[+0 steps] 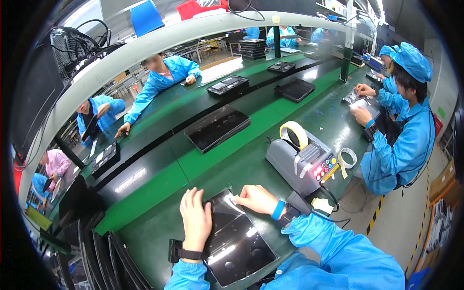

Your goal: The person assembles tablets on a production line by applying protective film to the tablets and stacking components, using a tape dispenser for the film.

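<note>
Working at a green bench [154, 234], we have a glossy black screen [237, 249] lying between our hands. Our left hand [195, 220] is uncurled, fingers extended, along the screen's left edge. Our right hand [257, 199] is curled, fingertips bunched at the far right corner; we cannot tell whether they pinch anything. Beyond and right of that hand sits a grey tape dispenser [297, 162]. Left of and nearer than our left hand, dark panels [113, 261] stand in a row.

Sleeves [340, 249] were light blue (visibly creased); worn left, black wristband [190, 254]; right, blue band [278, 210], black strap [289, 214].
</note>
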Tool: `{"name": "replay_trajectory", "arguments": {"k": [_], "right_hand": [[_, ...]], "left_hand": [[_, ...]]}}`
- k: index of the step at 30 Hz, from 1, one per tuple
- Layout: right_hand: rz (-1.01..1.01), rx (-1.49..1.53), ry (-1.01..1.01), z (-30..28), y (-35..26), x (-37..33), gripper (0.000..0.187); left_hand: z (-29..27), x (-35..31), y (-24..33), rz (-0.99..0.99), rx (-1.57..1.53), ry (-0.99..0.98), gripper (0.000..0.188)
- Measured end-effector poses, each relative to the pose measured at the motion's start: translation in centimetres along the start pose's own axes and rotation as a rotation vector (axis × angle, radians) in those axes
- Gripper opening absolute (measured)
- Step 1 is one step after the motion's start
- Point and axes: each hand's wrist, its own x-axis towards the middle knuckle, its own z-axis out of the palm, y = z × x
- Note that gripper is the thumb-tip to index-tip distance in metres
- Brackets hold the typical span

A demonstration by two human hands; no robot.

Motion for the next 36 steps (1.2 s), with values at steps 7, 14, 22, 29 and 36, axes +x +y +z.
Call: {"name": "replay_trajectory", "arguments": {"k": [7, 14, 22, 29, 36], "right_hand": [[0.13, 0.391, 0.222, 0.4, 1.7, -0.5, 0.035], [-0.436, -0.137, 0.474, 1.7, 0.0, -2.9, 0.01], [-0.377, -0.28, 0.417, 3.6, -0.7, -2.7, 0.012], [-0.253, -0.254, 0.279, 4.1, 0.2, -0.2, 0.034], [-0.163, -0.166, 0.13, 3.4, 0.3, 0.1, 0.041]], "left_hand": [[0.8, -1.1, 2.6, 0.221, -0.037, -0.291, 0.038], [1.3, -1.2, 3.2, 0.267, 0.179, -0.358, 0.048], [2.1, -2.3, 3.0, 0.188, 0.101, -0.374, 0.054], [2.1, -2.2, 3.1, 0.16, 0.033, -0.333, 0.058], [1.1, -1.8, 4.0, 0.108, -0.028, -0.319, 0.06]]}}
